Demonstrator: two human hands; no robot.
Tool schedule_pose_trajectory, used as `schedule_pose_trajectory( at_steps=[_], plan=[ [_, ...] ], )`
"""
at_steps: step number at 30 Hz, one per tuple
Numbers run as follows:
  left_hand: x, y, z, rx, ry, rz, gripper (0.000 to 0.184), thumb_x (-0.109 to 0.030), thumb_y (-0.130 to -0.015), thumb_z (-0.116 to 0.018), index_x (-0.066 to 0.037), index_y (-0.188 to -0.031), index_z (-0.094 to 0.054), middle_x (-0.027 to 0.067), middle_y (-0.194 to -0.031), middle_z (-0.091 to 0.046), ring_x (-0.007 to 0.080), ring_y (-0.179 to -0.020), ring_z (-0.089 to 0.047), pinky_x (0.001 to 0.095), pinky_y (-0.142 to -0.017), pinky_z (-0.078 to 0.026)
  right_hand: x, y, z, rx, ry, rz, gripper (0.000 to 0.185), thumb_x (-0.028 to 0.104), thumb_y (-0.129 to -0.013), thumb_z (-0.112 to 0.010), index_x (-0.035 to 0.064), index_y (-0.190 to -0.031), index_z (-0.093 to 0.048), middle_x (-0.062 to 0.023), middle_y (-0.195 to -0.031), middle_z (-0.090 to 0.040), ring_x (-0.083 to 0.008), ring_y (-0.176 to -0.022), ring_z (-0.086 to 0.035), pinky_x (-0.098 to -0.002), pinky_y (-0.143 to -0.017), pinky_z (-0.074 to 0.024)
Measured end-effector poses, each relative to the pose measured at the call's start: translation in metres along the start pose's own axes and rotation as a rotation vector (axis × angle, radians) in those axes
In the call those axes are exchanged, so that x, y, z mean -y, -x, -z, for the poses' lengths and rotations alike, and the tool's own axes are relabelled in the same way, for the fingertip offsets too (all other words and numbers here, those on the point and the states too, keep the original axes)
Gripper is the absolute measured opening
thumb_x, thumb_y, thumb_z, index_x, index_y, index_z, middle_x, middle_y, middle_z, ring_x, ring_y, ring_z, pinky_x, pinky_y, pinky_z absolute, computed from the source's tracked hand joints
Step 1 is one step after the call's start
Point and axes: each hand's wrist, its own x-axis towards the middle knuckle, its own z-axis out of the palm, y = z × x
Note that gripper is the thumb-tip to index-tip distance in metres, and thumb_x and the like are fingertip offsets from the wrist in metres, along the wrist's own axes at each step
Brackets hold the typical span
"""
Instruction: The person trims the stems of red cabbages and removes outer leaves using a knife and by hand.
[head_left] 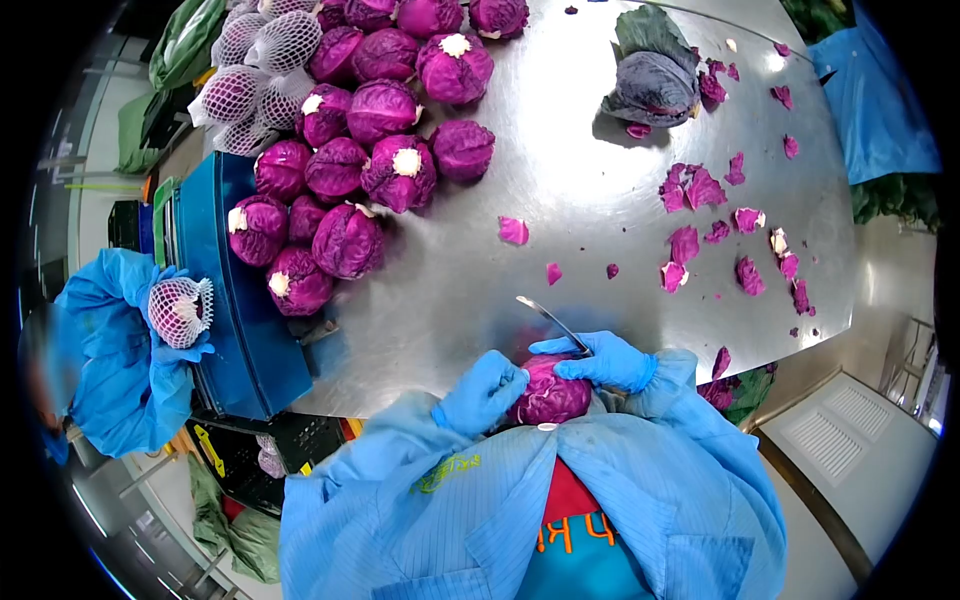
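A purple-red cabbage (552, 394) is held close against my front at the table's near edge. My left hand (483, 395), in a blue glove, is closed with its fingertips pinched at the cabbage's left side. My right hand (608, 362), also gloved, grips a knife (548, 318) and rests on the cabbage's upper right side. The knife's thin curved blade points up and left, away from the cabbage. My right palm and the knife's handle are mostly hidden.
Peeled red cabbages (384, 110) are piled at the left, with netted ones (285, 42) behind. A dark, leafy cabbage (652, 88) sits at the back right. Leaf scraps (692, 187) litter the metal table (590, 250). Another person's gloved hand holds a netted cabbage (180, 312) at left.
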Motion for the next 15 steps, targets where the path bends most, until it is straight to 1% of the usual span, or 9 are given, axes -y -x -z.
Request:
schedule_pose_trajectory(
  at_steps=[1,4,5,8,11,14,15],
  plan=[
    [0.002,-0.003,0.005,0.091,0.042,0.18,0.022,-0.025,-0.092,-0.065,-0.004,-0.089,-0.058,0.0067,-0.079,-0.054,0.0126,-0.072,-0.051,0.0295,-0.065,-0.045,-0.001,-0.003,0.0,0.018,-0.019,-0.009,0.046,0.021,-0.086,-0.071,0.0093,-0.129,-0.059,-0.0095,-0.119,-0.063,-0.0159,-0.107,-0.059,-0.0311,-0.097,-0.047],
    [0.013,-0.024,0.019,0.307,-0.001,-0.069,0.025,-0.027,-0.092,-0.065,-0.004,-0.086,-0.056,0.0065,-0.079,-0.054,0.0127,-0.072,-0.05,0.0302,-0.065,-0.044,-0.004,-0.003,0.003,0.03,-0.048,-0.009,0.047,0.021,-0.086,-0.072,0.0097,-0.129,-0.059,-0.0099,-0.119,-0.063,-0.0162,-0.106,-0.059,-0.0314,-0.097,-0.0471],
    [0.013,-0.024,0.018,0.295,-0.006,-0.033,0.03,-0.032,-0.094,-0.061,-0.005,-0.083,-0.054,0.006,-0.078,-0.053,0.0133,-0.071,-0.051,0.0306,-0.064,-0.043,-0.005,-0.003,0.004,0.02,-0.037,-0.001,0.047,0.022,-0.086,-0.072,0.0096,-0.129,-0.059,-0.0097,-0.119,-0.063,-0.016,-0.106,-0.059,-0.031,-0.097,-0.0469],
    [0.019,-0.017,0.014,0.226,-0.152,-0.116,0.033,-0.036,-0.096,-0.056,-0.005,-0.086,-0.054,0.0052,-0.077,-0.051,0.0144,-0.069,-0.051,0.0319,-0.062,-0.043,-0.008,-0.003,0.003,-0.011,0.014,0.019,0.049,0.023,-0.085,-0.074,0.0096,-0.129,-0.059,-0.0091,-0.118,-0.064,-0.0149,-0.105,-0.059,-0.0298,-0.098,-0.0463],
    [0.029,-0.001,0.005,0.122,0.06,-0.142,0.034,-0.039,-0.099,-0.05,-0.006,-0.089,-0.052,0.003,-0.077,-0.051,0.0132,-0.07,-0.052,0.031,-0.063,-0.044,-0.004,-0.003,0.0,-0.03,0.114,0.035,0.049,0.024,-0.084,-0.075,0.01,-0.129,-0.06,-0.0085,-0.118,-0.065,-0.0134,-0.105,-0.059,-0.0288,-0.098,-0.0453],
    [0.017,0.014,0.01,0.2,0.35,0.34,0.032,-0.039,-0.099,-0.049,-0.008,-0.092,-0.053,-0.0002,-0.079,-0.051,0.0095,-0.072,-0.052,0.0278,-0.065,-0.045,-0.003,-0.009,-0.003,-0.014,0.147,0.024,0.049,0.025,-0.083,-0.075,0.0109,-0.128,-0.061,-0.0082,-0.118,-0.065,-0.0126,-0.106,-0.058,-0.0285,-0.098,-0.0449],
    [0.018,0.017,0.01,0.167,0.404,0.357,0.031,-0.039,-0.099,-0.048,-0.009,-0.093,-0.053,-0.0008,-0.08,-0.051,0.0086,-0.072,-0.051,0.0268,-0.065,-0.045,-0.002,-0.011,-0.002,-0.009,0.154,0.024,0.049,0.026,-0.083,-0.075,0.0112,-0.128,-0.061,-0.0082,-0.118,-0.065,-0.0126,-0.106,-0.058,-0.0287,-0.097,-0.045]
  ],
)
